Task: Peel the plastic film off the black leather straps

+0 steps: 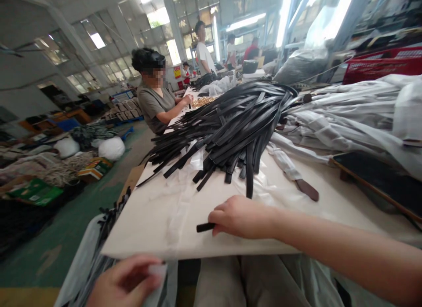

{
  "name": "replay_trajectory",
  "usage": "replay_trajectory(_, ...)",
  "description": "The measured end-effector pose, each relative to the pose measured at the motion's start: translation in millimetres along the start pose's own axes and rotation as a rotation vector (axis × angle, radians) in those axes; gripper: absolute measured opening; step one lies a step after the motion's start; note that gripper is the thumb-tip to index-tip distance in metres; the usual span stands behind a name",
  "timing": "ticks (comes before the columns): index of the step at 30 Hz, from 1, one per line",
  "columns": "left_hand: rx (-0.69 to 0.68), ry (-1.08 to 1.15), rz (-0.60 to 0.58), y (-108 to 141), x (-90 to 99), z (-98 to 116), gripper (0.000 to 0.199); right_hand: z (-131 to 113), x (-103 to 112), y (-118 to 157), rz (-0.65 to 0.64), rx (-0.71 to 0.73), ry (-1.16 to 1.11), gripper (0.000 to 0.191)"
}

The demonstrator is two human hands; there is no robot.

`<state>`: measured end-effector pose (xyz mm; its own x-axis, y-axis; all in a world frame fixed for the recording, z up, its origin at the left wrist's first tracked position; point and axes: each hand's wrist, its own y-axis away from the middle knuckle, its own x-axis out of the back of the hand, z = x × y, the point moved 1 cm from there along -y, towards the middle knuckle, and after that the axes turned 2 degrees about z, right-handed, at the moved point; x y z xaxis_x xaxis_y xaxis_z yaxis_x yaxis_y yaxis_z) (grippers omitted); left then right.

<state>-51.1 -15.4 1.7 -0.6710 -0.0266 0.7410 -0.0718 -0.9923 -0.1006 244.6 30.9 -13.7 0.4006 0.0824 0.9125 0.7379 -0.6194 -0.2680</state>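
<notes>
Over the front of the pale table, my right hand is closed on a black strap. The short end of this black strap sticks out left past my fingers. Below the table's front edge is my left hand, slightly blurred, its fingers curled with the tips together. A whitish patch shows at those fingertips, too smeared to name. Beyond my right hand lies a large heap of black straps, their ends fanned toward me. One brown strap tip pokes from a white wrapping on the right.
More black straps hang in a pale-lined holder left of the table. White-wrapped straps and a dark board occupy the right side. A co-worker sits at the far left edge near gold-coloured pieces.
</notes>
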Motion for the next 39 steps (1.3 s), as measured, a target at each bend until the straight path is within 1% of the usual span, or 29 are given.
replay_trajectory(1,0.063,0.041,-0.045,-9.4,-12.3,10.9,0.025,6.6,4.3,-0.2,-0.033,-0.076,-0.065,0.018)
replay_trajectory(2,0.119,0.083,-0.128,-19.3,-25.5,23.5,0.022,12.4,8.9,-0.3,-0.066,-0.14,-0.141,0.016)
replay_trajectory(4,0.121,0.13,-0.145,-37.3,-47.4,48.6,0.021,21.1,16.9,0.1,-0.1,-0.222,-0.286,0.017)
replay_trajectory(5,0.11,0.142,-0.15,-44.0,-55.3,58.2,0.021,23.8,19.8,0.6,-0.086,-0.239,-0.328,0.019)
replay_trajectory(7,0.096,0.155,-0.143,-51.3,-64.0,67.5,0.022,26.6,23.8,1.9,0.01,-0.246,-0.318,0.021)
replay_trajectory(10,0.111,0.183,-0.119,-52.2,-62.9,61.2,0.025,26.5,26.7,4.4,0.167,-0.2,-0.218,0.021)
replay_trajectory(13,0.14,0.2,-0.095,-50.3,-56.1,48.0,0.031,25.3,29.5,6.7,0.206,-0.107,-0.202,0.021)
replay_trajectory(17,0.176,0.186,-0.093,-49.8,-51.7,40.5,0.035,24.5,31.6,8.3,0.166,-0.042,-0.186,0.019)
replay_trajectory(20,0.183,0.165,-0.116,-49.4,-50.6,43.9,0.032,24.1,29.7,8.1,0.122,-0.049,-0.104,0.019)
replay_trajectory(22,0.179,0.127,-0.124,-48.6,-49.1,47.8,0.026,23.9,28.1,7.7,0.098,-0.061,-0.044,0.021)
replay_trajectory(25,0.137,0.058,-0.151,-47.8,-46.4,52.7,0.011,23.5,27.9,7.5,0.071,-0.056,0.01,0.021)
replay_trajectory(28,0.078,0.024,-0.188,-48.1,-45.8,56.2,0.013,22.5,28.9,7.5,0.033,-0.036,0.036,0.02)
replay_trajectory(30,0.05,0.026,-0.204,-48.5,-48.2,59.9,0.014,20.6,27.4,7.0,0.01,-0.032,0.056,0.019)
replay_trajectory(33,0.018,0.038,-0.225,-48.5,-56.9,70.7,0.014,15.2,19.7,5.3,0.002,-0.027,0.099,0.017)
replay_trajectory(36,-0.022,0.028,-0.292,-48.2,-66.5,82.5,0.016,11.8,11.3,3.7,-0.004,0.03,0.123,0.019)
replay_trajectory(38,-0.042,-0.008,-0.331,-48.4,-67.0,84.2,0.018,16.5,11.6,3.9,-0.002,0.051,0.127,0.024)
replay_trajectory(39,-0.041,-0.032,-0.321,-48.8,-64.4,82.2,0.018,21.5,14.1,4.5,0.005,0.028,0.138,0.028)
